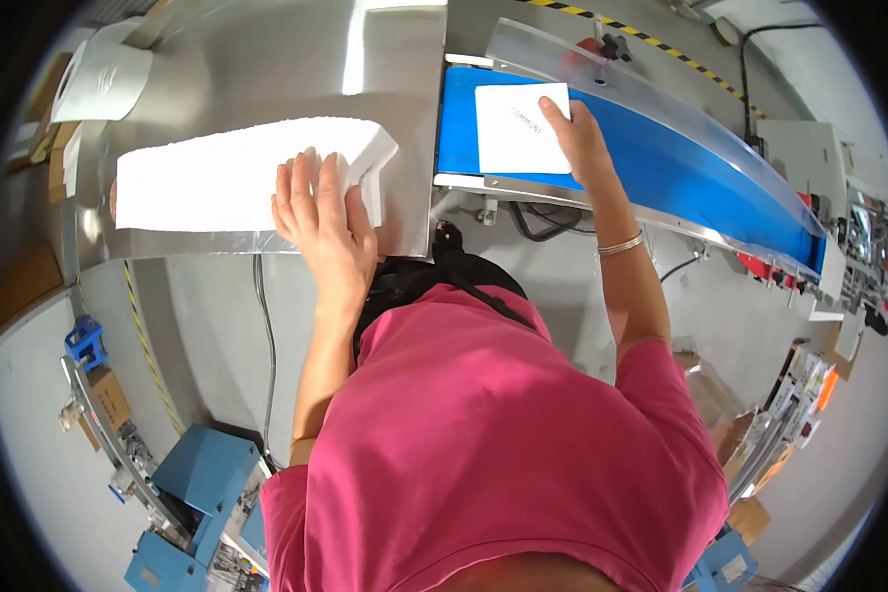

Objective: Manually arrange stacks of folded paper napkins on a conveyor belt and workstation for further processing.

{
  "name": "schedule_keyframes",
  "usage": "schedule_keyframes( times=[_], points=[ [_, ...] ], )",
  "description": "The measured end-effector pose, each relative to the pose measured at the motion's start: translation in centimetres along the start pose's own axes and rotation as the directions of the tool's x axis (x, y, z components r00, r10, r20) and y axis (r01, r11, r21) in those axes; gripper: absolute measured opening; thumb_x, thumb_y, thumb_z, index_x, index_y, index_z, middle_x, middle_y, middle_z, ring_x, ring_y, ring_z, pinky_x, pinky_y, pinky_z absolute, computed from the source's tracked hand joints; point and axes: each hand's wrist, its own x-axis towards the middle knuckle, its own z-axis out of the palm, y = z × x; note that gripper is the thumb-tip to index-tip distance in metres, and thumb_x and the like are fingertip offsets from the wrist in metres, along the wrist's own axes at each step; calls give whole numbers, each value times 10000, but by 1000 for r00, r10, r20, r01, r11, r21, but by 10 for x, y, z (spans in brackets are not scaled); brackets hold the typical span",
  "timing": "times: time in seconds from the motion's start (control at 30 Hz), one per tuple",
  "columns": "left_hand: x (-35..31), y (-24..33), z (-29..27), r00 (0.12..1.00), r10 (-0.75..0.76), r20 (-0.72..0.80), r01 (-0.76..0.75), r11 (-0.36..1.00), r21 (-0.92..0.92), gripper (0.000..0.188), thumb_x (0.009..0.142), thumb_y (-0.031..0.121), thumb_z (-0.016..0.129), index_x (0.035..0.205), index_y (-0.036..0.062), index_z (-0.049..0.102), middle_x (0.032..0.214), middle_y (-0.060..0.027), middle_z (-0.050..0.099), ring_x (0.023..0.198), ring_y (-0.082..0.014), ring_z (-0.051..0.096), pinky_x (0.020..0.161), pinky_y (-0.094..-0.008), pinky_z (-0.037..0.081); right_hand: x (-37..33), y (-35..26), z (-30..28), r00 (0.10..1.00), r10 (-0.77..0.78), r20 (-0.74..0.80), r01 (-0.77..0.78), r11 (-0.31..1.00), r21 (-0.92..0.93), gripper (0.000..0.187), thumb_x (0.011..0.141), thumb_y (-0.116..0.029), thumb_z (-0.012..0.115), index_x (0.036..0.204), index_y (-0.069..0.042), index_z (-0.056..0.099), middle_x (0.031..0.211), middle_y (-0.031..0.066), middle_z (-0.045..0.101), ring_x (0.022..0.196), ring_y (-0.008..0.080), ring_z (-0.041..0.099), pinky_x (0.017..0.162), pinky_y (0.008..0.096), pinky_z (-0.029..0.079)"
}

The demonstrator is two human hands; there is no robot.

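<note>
A long row of white paper napkins lies on its side on the steel table at the left, its right end leaning and slightly fanned. My left hand rests on that row near its right end, fingers stretched out and a little apart. Over the near end of the blue conveyor belt, my right hand pinches a square white napkin by its right edge. The thumb lies on top, while the other fingers are mostly hidden. Small dark print marks the napkin; whether it is one or several layers, I cannot tell.
The steel table ends beside the belt, with a gap between. A transparent guard runs along the belt's far side. A white roll stands at the table's far left. Blue machine housings are at lower left, and a black cable hangs below the table.
</note>
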Motion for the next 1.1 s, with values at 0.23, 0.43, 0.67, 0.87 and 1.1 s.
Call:
schedule_keyframes(
  times=[0.23,0.43,0.67,0.87,1.1],
  points=[
    [-4,-7,-1,999,39,-34,-39,999,1,419,830,57,608,1245,86,558,1366,-153,423,1303,-373,337,1061,-527,224,-9,16,-63,950,-13,-313,-92,943,-318,597,809,-462,673,1097,51,568,975,197,634,848,274,617,754,359,486],
    [-3,-1,3,999,14,-34,-17,996,-83,378,782,25,633,1139,148,643,1386,-123,416,1335,-378,292,1068,-549,183,-43,-32,-39,804,-588,-83,487,733,-476,527,713,-213,784,1160,-48,558,1146,150,596,998,315,581,833,390,479],
    [-1,2,-10,1000,4,12,-2,993,-117,270,780,65,663,1037,144,685,1442,-138,346,1375,-392,211,1081,-565,126,-32,-85,92,497,-682,536,737,658,154,436,733,-173,754,1128,-108,582,1195,83,530,1112,250,508,920,338,432],
    [1,-9,-9,998,-53,-39,50,994,-96,323,816,93,651,1136,82,614,1439,-202,302,1361,-413,208,1069,-578,155,-26,-46,61,806,-301,509,147,936,320,364,916,-203,616,1183,18,505,1052,47,598,931,97,558,815,252,472],
    [-1,-15,-2,998,-44,-55,42,998,-38,357,830,63,623,1186,74,599,1379,-171,402,1313,-407,306,1055,-583,207,-6,14,-49,919,-118,-376,-82,876,-475,566,814,-464,661,1091,25,591,991,185,655,872,317,632,782,377,484]
  ],
)
